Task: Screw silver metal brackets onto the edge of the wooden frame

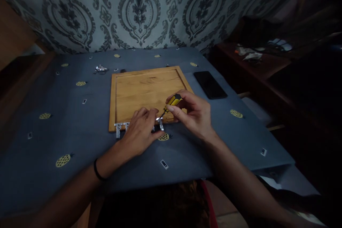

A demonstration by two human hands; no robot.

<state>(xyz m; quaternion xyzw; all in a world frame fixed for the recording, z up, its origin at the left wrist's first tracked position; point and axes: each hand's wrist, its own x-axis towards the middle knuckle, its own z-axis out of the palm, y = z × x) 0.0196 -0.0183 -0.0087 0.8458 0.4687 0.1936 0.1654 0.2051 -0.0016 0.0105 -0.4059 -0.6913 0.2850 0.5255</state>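
The right hand (196, 115) grips a yellow-and-black screwdriver (173, 101), its fingers clamped on the handle and the shaft slanting down to the rightmost metal hinge (160, 124). That hinge sits at the near edge of a framed wooden panel (145, 91), which lies flat on the worktop (91, 149). The left hand (141, 130) lies palm down over the same edge, its thumb apart from its other fingers, just beside that hinge; it partly covers the row, and more metal hinges (118, 130) show at its left. A black wristband (98, 170) circles the left wrist. Beyond the panel's far left corner lies a small cluster of shiny metal parts (100, 69). A black smartphone (210, 84) lies to the right of the panel. Pineapple prints dot the blue-grey tablecloth (64, 114)
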